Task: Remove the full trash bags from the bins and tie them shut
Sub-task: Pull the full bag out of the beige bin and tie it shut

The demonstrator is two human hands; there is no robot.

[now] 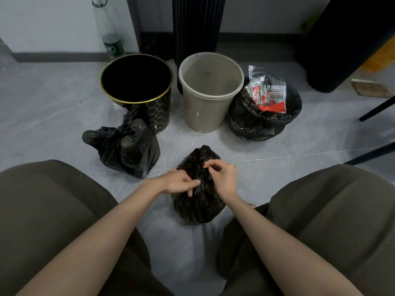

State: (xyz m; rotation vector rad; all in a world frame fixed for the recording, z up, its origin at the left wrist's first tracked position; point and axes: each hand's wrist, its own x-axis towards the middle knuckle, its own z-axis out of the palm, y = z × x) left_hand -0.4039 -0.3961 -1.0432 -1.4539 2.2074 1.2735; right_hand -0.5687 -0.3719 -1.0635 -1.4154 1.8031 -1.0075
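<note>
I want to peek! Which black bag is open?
The right-hand bag, beside the beige bin: wrappers stick out. The left bag and middle bag are bunched shut.

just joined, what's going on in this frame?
A person crouches over a black bag on the floor, tying it. The left hand grips the gathered neck and the right hand pinches the plastic just above. A second bag sits knotted by the black bin. The beige bin is empty. A third bag on the right is open, with packaging sticking out.
</note>
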